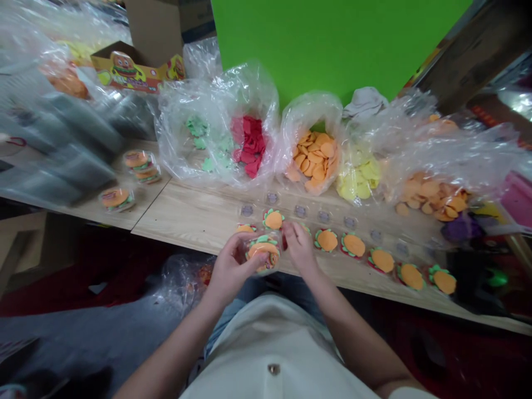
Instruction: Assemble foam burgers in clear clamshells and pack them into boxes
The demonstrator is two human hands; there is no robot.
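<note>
My left hand [231,265] is curled round a small clear plastic case [263,252] with a foam burger stack inside it, held just over the near edge of the wooden table [195,213]. My right hand [300,246] rests beside the case, fingers bent down onto a burger stack on the table. A row of several foam burger stacks [353,244] runs to the right along the table edge. Behind them lies a row of small clear lids [300,211].
Open plastic bags hold foam pieces: green [198,136], red [249,145], orange [313,158], yellow [358,177] and more orange [432,194]. Filled cases [143,165] stand at the left, a printed burger box [133,69] behind. A green board [332,44] backs the table.
</note>
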